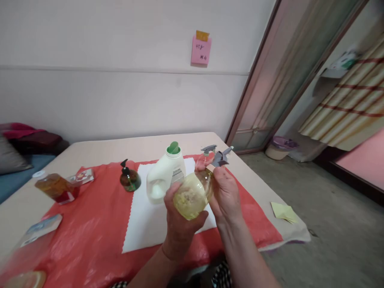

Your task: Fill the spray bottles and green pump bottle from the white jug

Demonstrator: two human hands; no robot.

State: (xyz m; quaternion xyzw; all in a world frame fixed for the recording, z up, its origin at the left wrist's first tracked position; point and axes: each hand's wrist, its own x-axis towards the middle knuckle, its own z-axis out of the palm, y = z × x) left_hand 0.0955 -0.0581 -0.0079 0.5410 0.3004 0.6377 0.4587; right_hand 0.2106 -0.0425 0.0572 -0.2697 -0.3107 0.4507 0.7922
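A clear bottle of pale yellow liquid (192, 196) is held tilted above the table, its base toward me and its grey pump head (221, 158) pointing away to the right. My left hand (181, 224) is closed around the lower body. My right hand (226, 192) grips the neck just beneath the pump head. Behind it stands another clear bottle with a grey top (209, 149), partly hidden by my fingers. Left of my hands, a pale green detergent jug (162, 174) with a green spout in its open mouth stands on a white cloth (144, 228).
A red plastic sheet (99, 216) covers much of the table (93, 146). A brown pump bottle (130, 179), an amber liquid bottle (57, 187) and a plastic packet (42, 232) lie leftward. Yellow paper notes (283, 212) rest by the right edge.
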